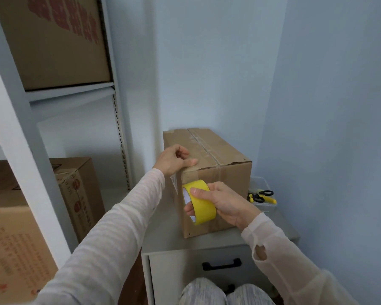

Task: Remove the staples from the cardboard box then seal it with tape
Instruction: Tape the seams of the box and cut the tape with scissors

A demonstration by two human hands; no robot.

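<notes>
The closed cardboard box sits on the grey worktop. No staples show, so sealing looks underway. The right hand wraps its fingers round the yellow tape roll at the box's near face. The left hand rests on the near-left top edge, fingers curled; whether they pinch anything is unclear.

The cardboard box sits on the cabinet. The left hand rests on its top front edge, and the right hand holds the tape roll against its front face. To the right of the box, scissors lie in a container. A shelf unit stands to the left.
</notes>
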